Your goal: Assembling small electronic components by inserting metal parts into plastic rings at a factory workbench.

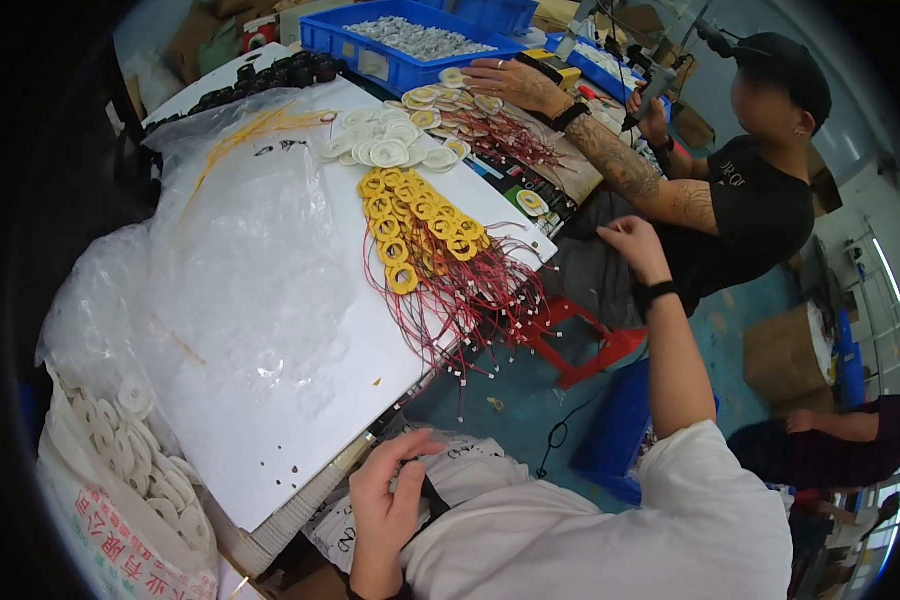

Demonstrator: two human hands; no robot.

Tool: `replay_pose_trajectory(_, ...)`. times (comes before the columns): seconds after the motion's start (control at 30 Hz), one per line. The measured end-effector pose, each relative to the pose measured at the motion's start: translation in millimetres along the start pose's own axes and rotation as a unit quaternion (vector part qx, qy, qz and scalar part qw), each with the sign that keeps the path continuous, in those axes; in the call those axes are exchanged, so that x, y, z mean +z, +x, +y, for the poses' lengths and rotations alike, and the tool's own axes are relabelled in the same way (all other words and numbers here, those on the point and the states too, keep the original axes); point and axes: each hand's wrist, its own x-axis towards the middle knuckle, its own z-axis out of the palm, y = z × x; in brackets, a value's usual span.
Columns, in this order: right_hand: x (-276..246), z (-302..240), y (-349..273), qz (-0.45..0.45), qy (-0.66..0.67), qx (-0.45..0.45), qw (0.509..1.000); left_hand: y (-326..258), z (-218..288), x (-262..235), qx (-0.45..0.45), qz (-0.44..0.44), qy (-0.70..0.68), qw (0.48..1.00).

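My left hand (388, 498) is raised over my lap, beside the near edge of the white table (270, 440). Its fingers are partly bent, with a gap to the thumb, and nothing shows in it. My right hand (634, 246) is held out past the table's right corner, fingertips pinched together; anything between them is too small to make out. Closest to it on the table lies a pile of yellow ring-shaped parts (400, 220) with red and dark wires (470, 310) ending in small white connectors that hang over the edge. Behind them are stacked white round discs (385, 140).
Clear plastic sheeting (260, 220) covers the table's left, with a bag of white discs (120, 450) below. A blue bin (400, 50) of small pale parts stands at the back. A co-worker (760, 180) reaches over wired discs (470, 125). A red stool (595, 345) is at right.
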Motion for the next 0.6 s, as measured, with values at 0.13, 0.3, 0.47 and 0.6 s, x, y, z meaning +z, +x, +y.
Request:
replay_pose_trajectory(0.13,-7,9,-60,-0.023,-0.016,0.074,0.997,1,-2,5,-0.023,-0.003,0.009,1.000)
replay_pose_trajectory(0.3,-5,-45,-162,-0.268,0.143,0.093,0.948,1,7,9,-0.020,-0.048,0.072,0.996)
replay_pose_trajectory(0.47,13,-190,-264,-0.477,0.121,-0.030,0.870,-1,20,17,-0.076,-0.111,0.110,0.985)
replay_pose_trajectory(0.6,51,-237,-287,-0.455,0.198,-0.116,0.860,-12,20,12,-0.088,-0.041,0.136,0.986)
